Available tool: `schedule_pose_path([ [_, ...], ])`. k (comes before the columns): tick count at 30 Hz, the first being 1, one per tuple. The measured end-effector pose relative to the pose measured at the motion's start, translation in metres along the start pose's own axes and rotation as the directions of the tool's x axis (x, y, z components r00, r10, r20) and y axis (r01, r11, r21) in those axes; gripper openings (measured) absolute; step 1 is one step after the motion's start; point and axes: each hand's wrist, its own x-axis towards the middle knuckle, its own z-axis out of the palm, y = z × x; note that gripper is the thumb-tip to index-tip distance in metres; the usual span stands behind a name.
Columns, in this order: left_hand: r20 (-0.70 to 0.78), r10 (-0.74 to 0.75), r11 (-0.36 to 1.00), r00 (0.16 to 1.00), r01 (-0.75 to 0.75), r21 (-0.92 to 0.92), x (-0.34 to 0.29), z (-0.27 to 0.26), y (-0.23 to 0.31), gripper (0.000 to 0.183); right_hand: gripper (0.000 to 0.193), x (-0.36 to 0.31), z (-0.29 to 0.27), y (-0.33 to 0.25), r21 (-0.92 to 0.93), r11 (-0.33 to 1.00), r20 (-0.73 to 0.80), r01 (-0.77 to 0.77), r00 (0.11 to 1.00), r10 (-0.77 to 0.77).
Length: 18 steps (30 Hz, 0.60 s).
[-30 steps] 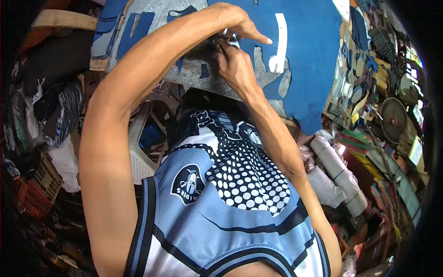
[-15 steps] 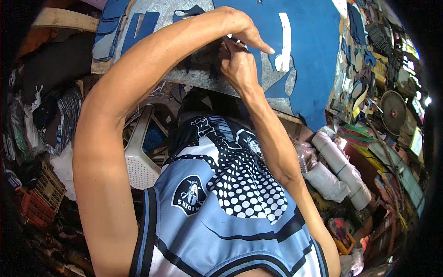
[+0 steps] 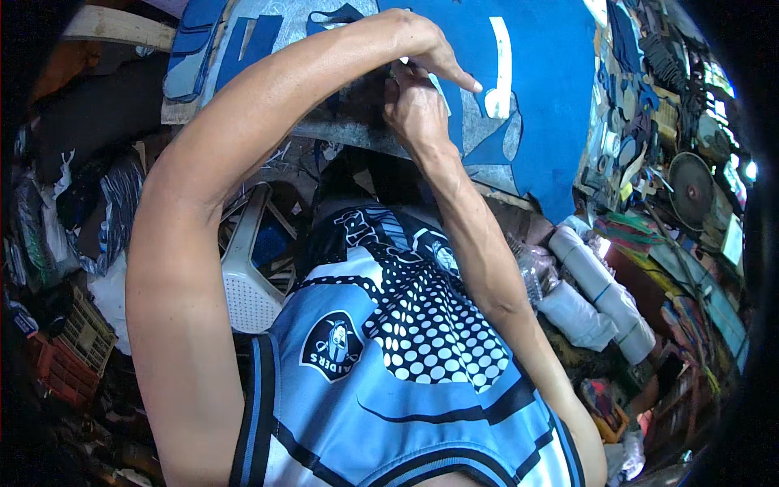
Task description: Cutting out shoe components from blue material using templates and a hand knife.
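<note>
A blue sheet of material (image 3: 556,89) covers the right part of the work table, with cut-outs showing the grey tabletop (image 3: 495,177). My left hand (image 3: 434,57) reaches across at the far side, its thumb stretched out flat over the blue material; its other fingers are mostly hidden. Just nearer to me, my right hand (image 3: 417,112) is closed in a fist, and whatever it grips is hidden. A pale strip edge (image 3: 441,91) shows between the two hands. Right of my left thumb lies a long white strip with a rounded end (image 3: 501,69), untouched.
Blue cut pieces (image 3: 193,49) lie stacked at the table's left end. A white plastic chair (image 3: 250,288) stands below the table. Wrapped white rolls (image 3: 604,292) lean at the right, with a round fan (image 3: 691,191) and piled scraps beyond.
My right hand has shifted slightly left, uncovering a pale edge beside its knuckles. My left hand has stayed nearly in place.
</note>
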Motion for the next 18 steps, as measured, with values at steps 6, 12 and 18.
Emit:
schedule_pose_path([
  [6, -0.072, 0.012, 0.989, 0.997, -0.023, -0.144, 0.025, 0.004, -0.022, 0.111, 0.038, 0.003, -0.006, -0.004, 0.035, 0.999, 0.039, -0.033, 0.999, 0.031],
  [12, 0.507, 0.108, 0.663, 0.855, 0.318, -0.677, 0.022, -0.017, -0.051, 0.122, 0.035, -0.002, -0.019, -0.01, 0.054, 0.996, -0.025, -0.067, 0.997, 0.069],
  [18, 0.492, 0.074, 0.728, 0.868, 0.29, -0.621, 0.014, -0.026, -0.061, 0.13, 0.034, -0.005, -0.015, 0.001, 0.105, 0.994, -0.068, 0.042, 0.997, -0.035],
])
